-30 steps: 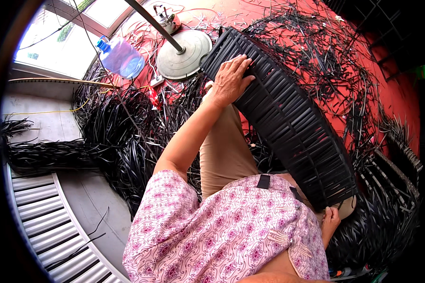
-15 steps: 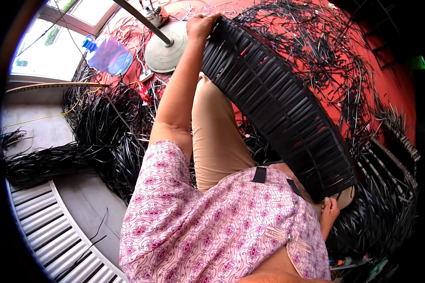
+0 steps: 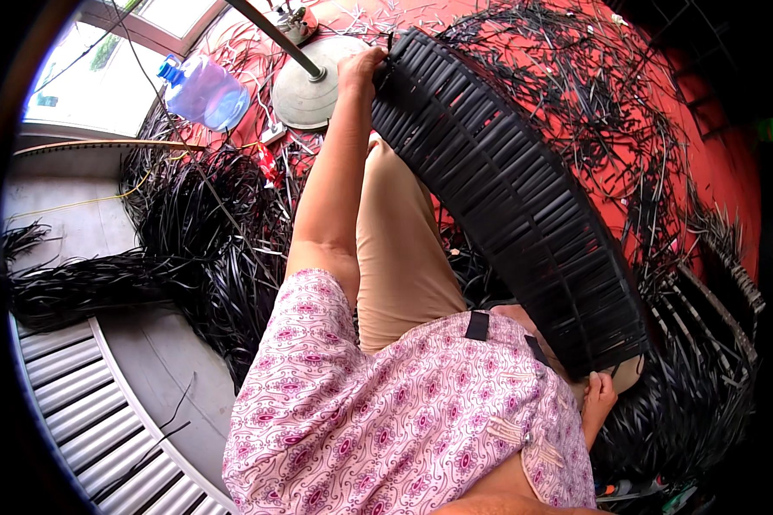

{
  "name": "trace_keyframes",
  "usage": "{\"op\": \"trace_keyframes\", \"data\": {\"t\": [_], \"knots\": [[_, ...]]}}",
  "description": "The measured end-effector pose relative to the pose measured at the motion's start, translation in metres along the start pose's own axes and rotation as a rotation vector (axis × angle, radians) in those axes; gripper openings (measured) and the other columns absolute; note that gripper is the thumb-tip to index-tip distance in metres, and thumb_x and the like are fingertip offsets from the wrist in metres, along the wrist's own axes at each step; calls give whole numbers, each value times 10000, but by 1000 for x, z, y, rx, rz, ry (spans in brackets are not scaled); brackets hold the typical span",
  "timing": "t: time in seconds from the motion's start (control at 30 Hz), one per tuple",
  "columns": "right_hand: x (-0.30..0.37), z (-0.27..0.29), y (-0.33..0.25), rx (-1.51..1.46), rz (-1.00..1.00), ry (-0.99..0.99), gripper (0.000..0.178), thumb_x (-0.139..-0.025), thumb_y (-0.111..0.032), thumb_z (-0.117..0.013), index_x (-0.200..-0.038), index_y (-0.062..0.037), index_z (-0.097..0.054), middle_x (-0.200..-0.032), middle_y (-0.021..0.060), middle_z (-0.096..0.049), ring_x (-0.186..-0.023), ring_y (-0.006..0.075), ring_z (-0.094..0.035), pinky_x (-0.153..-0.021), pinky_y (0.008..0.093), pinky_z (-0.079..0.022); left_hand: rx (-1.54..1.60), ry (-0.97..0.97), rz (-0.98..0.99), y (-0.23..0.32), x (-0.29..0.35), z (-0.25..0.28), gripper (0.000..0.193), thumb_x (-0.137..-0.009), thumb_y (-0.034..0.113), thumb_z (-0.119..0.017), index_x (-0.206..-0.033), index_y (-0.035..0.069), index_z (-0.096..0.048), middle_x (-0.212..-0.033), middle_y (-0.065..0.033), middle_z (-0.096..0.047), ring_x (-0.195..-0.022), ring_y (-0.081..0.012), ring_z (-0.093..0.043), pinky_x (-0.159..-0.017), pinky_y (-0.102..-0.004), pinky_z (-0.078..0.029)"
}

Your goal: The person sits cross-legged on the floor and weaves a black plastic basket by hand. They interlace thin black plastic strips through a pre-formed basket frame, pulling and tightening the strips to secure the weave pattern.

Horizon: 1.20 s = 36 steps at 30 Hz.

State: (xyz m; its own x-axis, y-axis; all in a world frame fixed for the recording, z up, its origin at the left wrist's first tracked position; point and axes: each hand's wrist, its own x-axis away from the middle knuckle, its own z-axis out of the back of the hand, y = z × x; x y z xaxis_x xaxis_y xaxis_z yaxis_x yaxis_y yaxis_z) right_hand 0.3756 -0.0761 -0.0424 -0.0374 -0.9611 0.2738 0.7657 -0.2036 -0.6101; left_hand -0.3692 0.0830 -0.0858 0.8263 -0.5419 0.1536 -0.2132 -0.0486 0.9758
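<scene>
A long curved panel woven from flat black strips point(image 3: 511, 193) lies slanting across my lap, its far end up at the top centre and its near end by my right hip. At the far end my left hand point(image 3: 363, 69) grips the panel's corner, the arm stretched out straight. My right hand point(image 3: 599, 396) is closed at the near edge, pinching at the panel's border where a short strip end sticks out. Whether its fingers hold the strip or the edge itself is too small to tell.
Loose black strips point(image 3: 180, 223) lie in thick heaps on the left and right. Cut scraps cover the red floor point(image 3: 567, 103). A round grey stand base with a pole point(image 3: 296, 94), a blue water jug point(image 3: 206, 93) and a slatted white frame point(image 3: 77, 386) are at the left.
My left hand and the panel's far end have dipped slightly toward me. The right hand stays at the near edge, and the whole view has shifted a little.
</scene>
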Motion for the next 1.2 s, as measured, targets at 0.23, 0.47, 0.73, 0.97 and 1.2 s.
{"op": "trace_keyframes", "data": {"t": [0.23,0.47,0.73,0.97,1.2], "knots": [[-11,27,-11,180,123,-3,163,-930,-147,-653,-886,9,-667,-605,98,-566,-539,168,-542,-544,342,-436,156,-306,262,-36,-61,53,131,-853,112,-760,-966,56,-723,-893,-60,-741,-811,-156,-703,-762,-297,-581],[-10,82,-21,443,294,149,174,-939,-178,-643,-902,-10,-667,-839,146,-695,-744,330,-667,-691,402,-501,20,-336,287,-29,-63,33,231,-757,264,-846,-909,157,-709,-746,29,-633,-686,-124,-567,-691,-320,-445],[6,84,4,341,144,148,168,-917,-183,-680,-900,-16,-678,-765,155,-671,-680,330,-657,-639,383,-487,81,-412,393,-47,-112,77,217,-837,170,-786,-1036,144,-703,-994,7,-735,-903,-144,-687,-823,-297,-520],[12,76,15,332,-22,-5,223,-891,-238,-683,-873,-16,-699,-760,178,-668,-707,339,-670,-641,365,-489,-15,-408,418,-68,-117,118,189,-872,208,-767,-1044,152,-708,-998,37,-735,-943,-119,-666,-833,-311,-443],[23,54,46,266,-129,-158,288,-861,-294,-696,-858,-6,-702,-718,165,-656,-673,307,-658,-648,372,-484,-134,-247,355,-68,-93,131,113,-890,201,-757,-978,192,-686,-956,74,-728,-905,-68,-657,-828,-306,-421]]}}
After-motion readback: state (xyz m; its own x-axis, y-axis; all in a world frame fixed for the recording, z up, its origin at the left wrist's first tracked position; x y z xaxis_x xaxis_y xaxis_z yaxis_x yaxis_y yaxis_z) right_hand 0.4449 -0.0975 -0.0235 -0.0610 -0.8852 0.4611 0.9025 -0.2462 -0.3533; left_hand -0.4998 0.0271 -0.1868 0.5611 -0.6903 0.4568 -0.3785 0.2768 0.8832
